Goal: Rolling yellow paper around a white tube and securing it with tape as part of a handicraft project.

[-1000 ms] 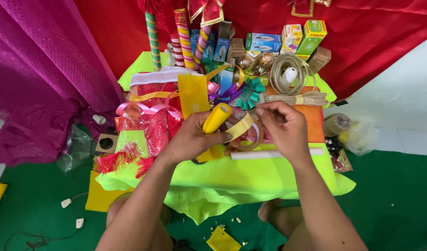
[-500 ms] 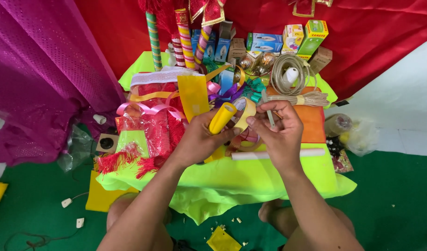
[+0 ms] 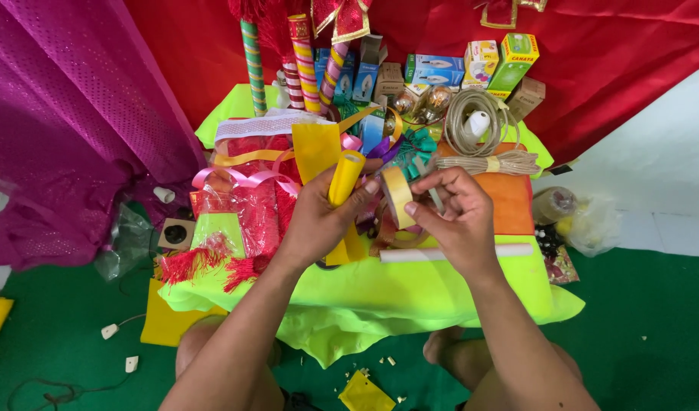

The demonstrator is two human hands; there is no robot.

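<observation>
Above a lime-green table [image 3: 441, 293], left hand [image 3: 315, 221] grips a yellow roll [image 3: 345, 176] upright while right hand [image 3: 456, 217] pinches a tape roll [image 3: 397, 196] beside it, tape within reach of the roll.

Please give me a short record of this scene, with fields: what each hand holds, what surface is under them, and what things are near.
left hand: left hand grips a rolled yellow sheet, tilted upward
right hand: right hand pinches a roll of tape beside the yellow sheet
surface: low table under a neon green cloth
behind the hands: coil of cord, small cardboard boxes, striped tubes
left of the hands: red tinsel packets with pink ribbon
floor: green, with paper scraps
</observation>
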